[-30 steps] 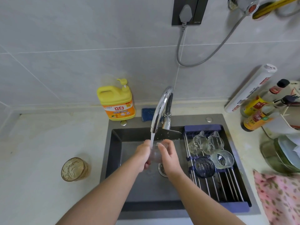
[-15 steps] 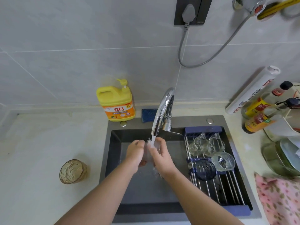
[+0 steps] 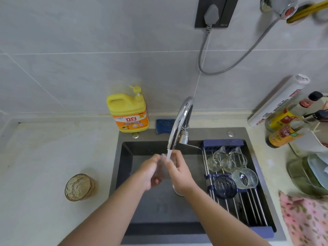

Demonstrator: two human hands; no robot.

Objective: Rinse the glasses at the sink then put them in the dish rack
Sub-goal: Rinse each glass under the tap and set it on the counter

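Both hands hold one clear glass [image 3: 162,168] under the stream [image 3: 168,155] from the tap [image 3: 181,121], above the sink [image 3: 127,157]. The left hand [image 3: 150,174] cups one side and the right hand [image 3: 180,173] grips the other. Just right of the right hand, the dish rack [image 3: 248,210] carries four glasses [image 3: 237,158]. Well left of the left hand, an amber glass [image 3: 79,187] stands upright on the counter [image 3: 44,166].

An orange label [image 3: 131,121] on the yellow detergent jug [image 3: 126,105] carries the brand 立白 in red characters. Red lettering on the white roll box [image 3: 278,100], Chinese characters on two sauce bottles [image 3: 282,120] [image 3: 284,136] and the wall socket's [image 3: 229,11] small mark are too blurred to read.
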